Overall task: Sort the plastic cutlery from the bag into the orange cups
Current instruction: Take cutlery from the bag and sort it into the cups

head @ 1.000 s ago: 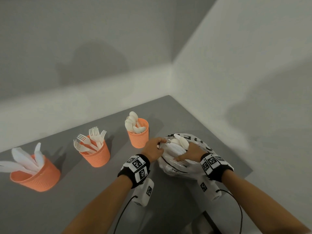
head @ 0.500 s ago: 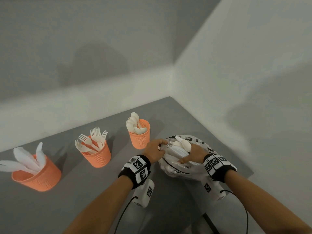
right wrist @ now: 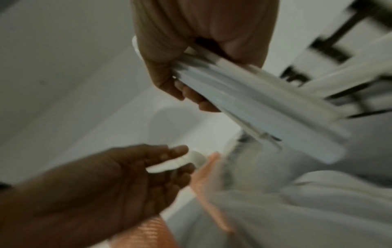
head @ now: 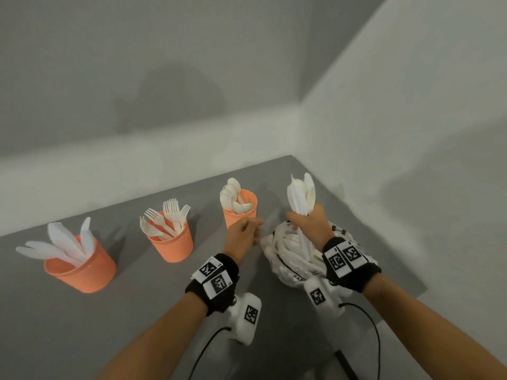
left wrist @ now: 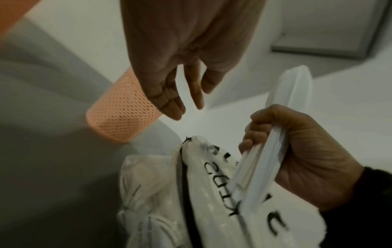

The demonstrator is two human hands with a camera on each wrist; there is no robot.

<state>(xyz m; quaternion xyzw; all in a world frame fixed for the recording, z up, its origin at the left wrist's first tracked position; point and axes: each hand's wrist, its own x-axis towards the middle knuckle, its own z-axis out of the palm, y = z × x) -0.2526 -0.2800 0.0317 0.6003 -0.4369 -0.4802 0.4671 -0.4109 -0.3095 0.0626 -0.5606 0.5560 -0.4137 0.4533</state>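
Note:
My right hand (head: 300, 224) grips a bundle of white plastic knives (head: 300, 194), blades up, handles still reaching down into the printed white bag (head: 288, 270). The left wrist view shows the same fist (left wrist: 265, 134) curled round the handles (left wrist: 260, 161). My left hand (head: 253, 231) hovers just left of the bag with its fingers (left wrist: 174, 104) relaxed and holding nothing. Three orange mesh cups stand in a row: knives (head: 82, 270) at the left, forks (head: 172, 244) in the middle, spoons (head: 241, 212) nearest the bag.
The grey table (head: 137, 311) ends just behind the cups and right of the bag, close to the white walls in the corner. Cables (head: 375, 338) run from the wrist cameras over the near part of the table.
My right hand has pulled a bundle of knives up out of the bag. My left hand has let go of the bag's mouth and opened beside it.

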